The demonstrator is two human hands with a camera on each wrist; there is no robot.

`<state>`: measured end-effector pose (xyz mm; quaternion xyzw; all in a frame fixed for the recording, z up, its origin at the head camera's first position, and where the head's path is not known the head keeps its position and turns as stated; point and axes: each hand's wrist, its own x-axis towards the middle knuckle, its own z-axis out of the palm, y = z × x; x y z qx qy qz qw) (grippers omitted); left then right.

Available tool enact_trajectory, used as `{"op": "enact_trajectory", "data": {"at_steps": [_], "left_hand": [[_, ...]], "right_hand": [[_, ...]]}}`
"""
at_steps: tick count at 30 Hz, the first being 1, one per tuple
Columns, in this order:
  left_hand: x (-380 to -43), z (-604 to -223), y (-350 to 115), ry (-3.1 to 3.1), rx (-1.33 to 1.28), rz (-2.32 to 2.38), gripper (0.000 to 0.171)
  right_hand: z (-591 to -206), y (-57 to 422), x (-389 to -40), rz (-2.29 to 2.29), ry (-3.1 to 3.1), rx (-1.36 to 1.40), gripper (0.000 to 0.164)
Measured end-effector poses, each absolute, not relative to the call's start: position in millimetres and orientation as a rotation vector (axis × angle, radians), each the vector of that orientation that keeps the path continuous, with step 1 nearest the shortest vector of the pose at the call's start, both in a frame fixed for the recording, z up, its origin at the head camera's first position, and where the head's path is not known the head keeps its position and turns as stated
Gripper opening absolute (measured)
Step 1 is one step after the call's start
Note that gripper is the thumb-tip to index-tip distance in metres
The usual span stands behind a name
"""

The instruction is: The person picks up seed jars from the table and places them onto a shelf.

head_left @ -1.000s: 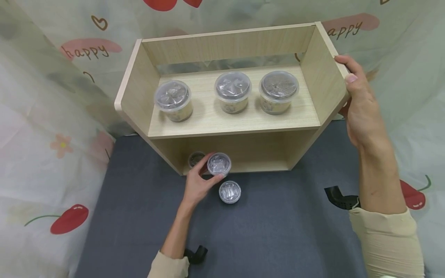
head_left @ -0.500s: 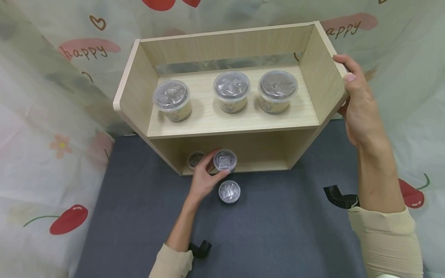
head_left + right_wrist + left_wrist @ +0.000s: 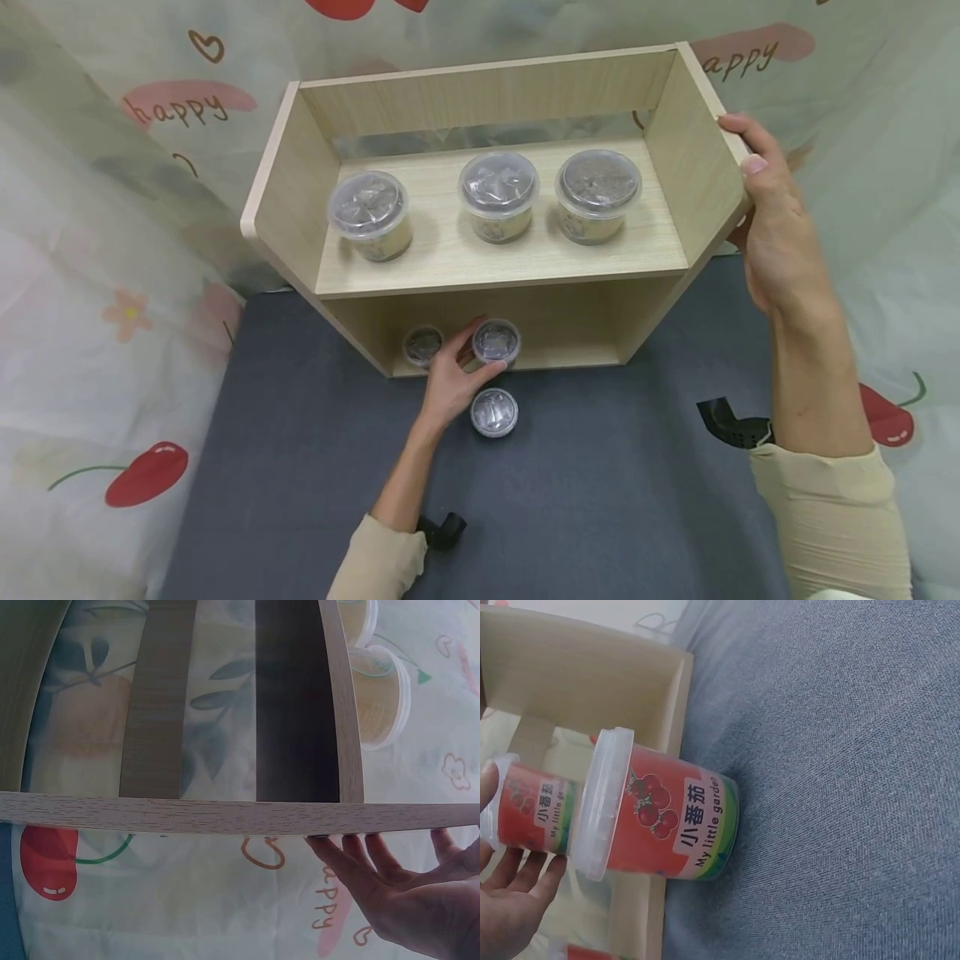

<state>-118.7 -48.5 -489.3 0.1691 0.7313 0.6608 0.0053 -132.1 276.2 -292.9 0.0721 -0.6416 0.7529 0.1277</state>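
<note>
My left hand (image 3: 450,383) holds a lidded clear plastic cup (image 3: 497,342) at the front of the shelf's lower level, thumb on its near side. In the left wrist view this cup (image 3: 536,806) has a red label with tomatoes. Another such cup (image 3: 494,413) stands on the cloth just in front of the shelf, close to the left wrist camera. To the left of my hand, one more cup (image 3: 422,346) sits in the lower level. My right hand (image 3: 780,225) grips the right side panel of the wooden shelf (image 3: 705,158), thumb at its front edge.
Three lidded cups stand on the upper level: a left cup (image 3: 371,217), a middle cup (image 3: 499,196) and a right cup (image 3: 597,196). Dark cloth (image 3: 600,500) covers the table. A printed curtain (image 3: 112,250) hangs behind and at both sides.
My left hand has carried its cup to the right and slightly farther back, away from the cup at the lower left. The right hand keeps its place on the panel.
</note>
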Motion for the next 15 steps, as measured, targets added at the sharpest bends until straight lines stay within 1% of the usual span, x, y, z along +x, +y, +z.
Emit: {"op": "enact_trajectory", "data": {"at_steps": [10, 15], "left_hand": [[-124.8, -498.9, -41.9, 2.282, 0.435, 2.070, 0.069], [-128.6, -505.8, -40.4, 2.283, 0.444, 2.075, 0.070]], "right_hand": [[-293.5, 276.7, -132.1, 2.165, -1.885, 0.222, 0.039], [-293.8, 276.3, -132.4, 2.160, -1.883, 0.213, 0.039]]}}
